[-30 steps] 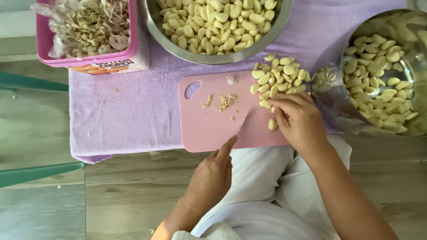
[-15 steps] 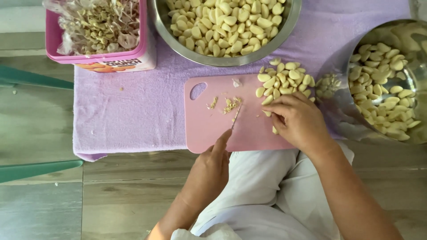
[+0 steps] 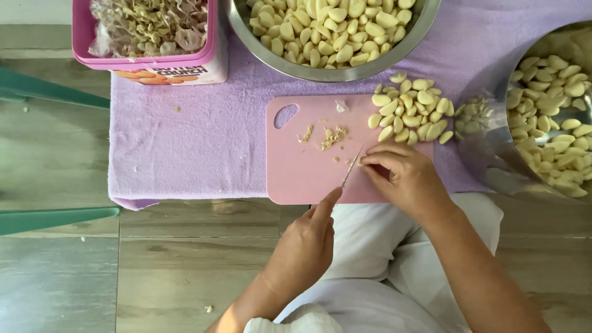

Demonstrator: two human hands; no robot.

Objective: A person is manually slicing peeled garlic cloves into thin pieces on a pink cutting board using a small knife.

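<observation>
My left hand point(image 3: 305, 246) grips a small knife point(image 3: 351, 168), with the index finger lying along its back and the blade pointing up onto the pink cutting board point(image 3: 296, 176). My right hand point(image 3: 410, 179) rests on the board with its fingertips pinched at the blade's tip. What it pins there is hidden by the fingers. A pile of peeled garlic cloves point(image 3: 410, 114) lies on the board's far right corner. Small garlic trimmings point(image 3: 333, 137) are scattered mid-board.
The board lies on a purple towel point(image 3: 185, 135) on a wooden floor. A steel bowl point(image 3: 320, 73) of peeled cloves stands behind it, a second steel bowl point(image 3: 493, 154) of cloves at the right, and a pink tub point(image 3: 148, 58) of garlic skins at the back left. White-clothed knees are below.
My right hand's fingertips have closed in on the knife tip. The loose clove that lay beside that hand is no longer visible. The left hand has barely moved.
</observation>
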